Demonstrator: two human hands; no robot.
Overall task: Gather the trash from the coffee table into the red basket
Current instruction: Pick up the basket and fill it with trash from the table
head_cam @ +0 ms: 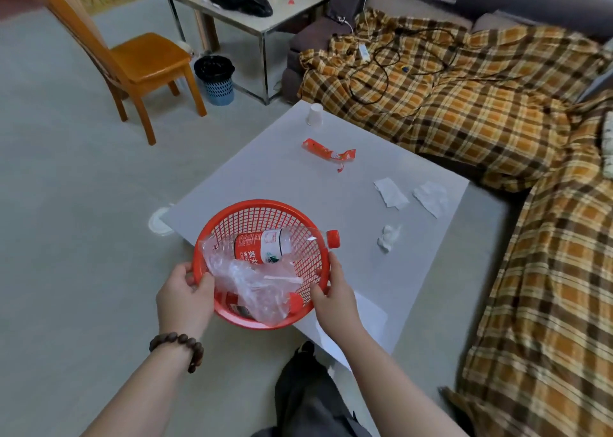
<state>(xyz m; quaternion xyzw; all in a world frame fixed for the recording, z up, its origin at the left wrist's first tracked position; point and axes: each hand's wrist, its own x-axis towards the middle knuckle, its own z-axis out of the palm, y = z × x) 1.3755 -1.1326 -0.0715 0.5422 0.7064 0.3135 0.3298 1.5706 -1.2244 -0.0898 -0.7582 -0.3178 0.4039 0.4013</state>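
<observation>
— Both hands closed on something?
— Yes. Left hand (185,299) and right hand (335,292) gripping opposite rims of red basket (265,212), tilted over coffee table (331,270) near corner.
— Inside?
— Plastic bottle (265,246), red label, "NONG" partly readable; clear plastic bag (255,290).
— On table?
— Red wrapper (328,153), crumpled tissues (389,237), paper cup (314,115).

The red basket (262,211), round with mesh walls, is tilted over the near left corner of the pale desk (331,270), held by its rim. Inside lie a clear bottle (278,246) with a red label, its red cap poking over the right rim, and a crumpled clear plastic bag (255,287). On the desk remain a red wrapper (328,153) in the middle, an upturned white cup (314,115) at the far corner, and three white tissues (389,193) (431,197) (388,237) to the right.
</observation>
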